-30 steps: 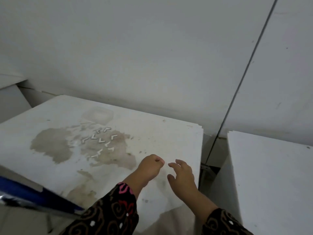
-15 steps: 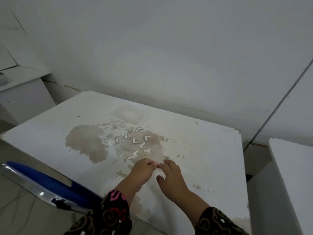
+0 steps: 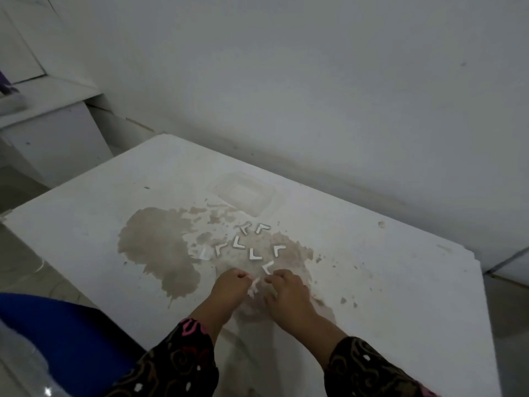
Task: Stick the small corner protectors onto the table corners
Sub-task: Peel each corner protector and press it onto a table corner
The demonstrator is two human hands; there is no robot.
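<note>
Several small white L-shaped corner protectors [image 3: 254, 254] lie scattered on a brown stain in the middle of the white table [image 3: 386, 282]. Just below them my left hand [image 3: 230, 285] and my right hand [image 3: 287, 286] meet over the tabletop, fingers curled. Between their fingertips they pinch one small whitish-pink corner protector [image 3: 254, 285]. Its lower end hangs down between the hands. The table's far right corner [image 3: 469, 250] and left corner [image 3: 5, 217] are in view.
A blue chair seat [image 3: 57, 333] stands at the lower left beside the table. A faint rectangular mark [image 3: 243, 191] sits on the tabletop behind the protectors. A white wall rises behind, and a white cabinet [image 3: 51, 133] stands at the far left.
The view swung left and down from the table's right edge to its middle. My hands moved toward the scattered protectors, closed together, and now pinch one piece between them.
</note>
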